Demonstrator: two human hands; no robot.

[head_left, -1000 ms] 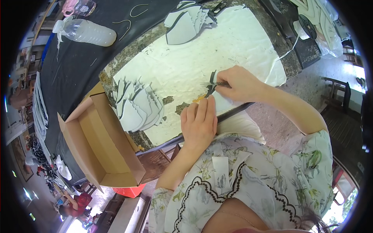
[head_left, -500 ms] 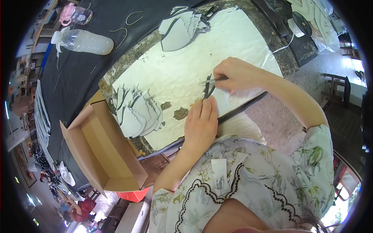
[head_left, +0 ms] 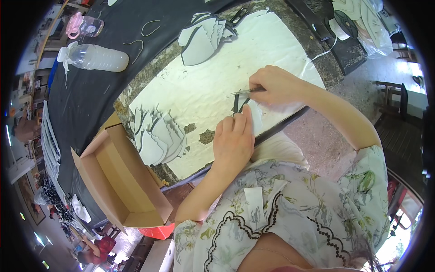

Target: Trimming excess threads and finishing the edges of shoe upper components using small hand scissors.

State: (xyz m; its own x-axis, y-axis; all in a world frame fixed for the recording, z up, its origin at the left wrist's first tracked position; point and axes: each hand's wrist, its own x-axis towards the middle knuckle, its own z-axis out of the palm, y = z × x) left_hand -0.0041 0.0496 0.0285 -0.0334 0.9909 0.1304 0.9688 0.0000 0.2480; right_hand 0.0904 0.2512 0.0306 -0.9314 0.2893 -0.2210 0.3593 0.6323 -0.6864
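My right hand point(head_left: 277, 85) is closed round a thin pointed metal tool point(head_left: 248, 90) with a dark grip. Its tip points left, just over a black strip point(head_left: 236, 103). Beneath that hand lies a white cut piece point(head_left: 256, 113) with a dark edge, partly hidden by both hands. My left hand point(head_left: 233, 143) rests flat on the work surface at the piece's left side, fingers stretched out and the index fingertip near the dark strip. A pile of similar white pieces with dark edges point(head_left: 161, 138) lies to the left, another pile point(head_left: 201, 45) at the far side.
A white sheet point(head_left: 213, 86) with worn holes covers the stone slab. At the left stands an open cardboard box point(head_left: 122, 181). Beyond are a bottle of whitish liquid point(head_left: 99, 57) and a pink-handled jug point(head_left: 86, 25). A spool point(head_left: 342, 27) with white tape sits at the far right.
My left fingers have drawn back a little from the strip, with the index finger reaching forward apart from the others. My right hand keeps hold of the tool in nearly the same place.
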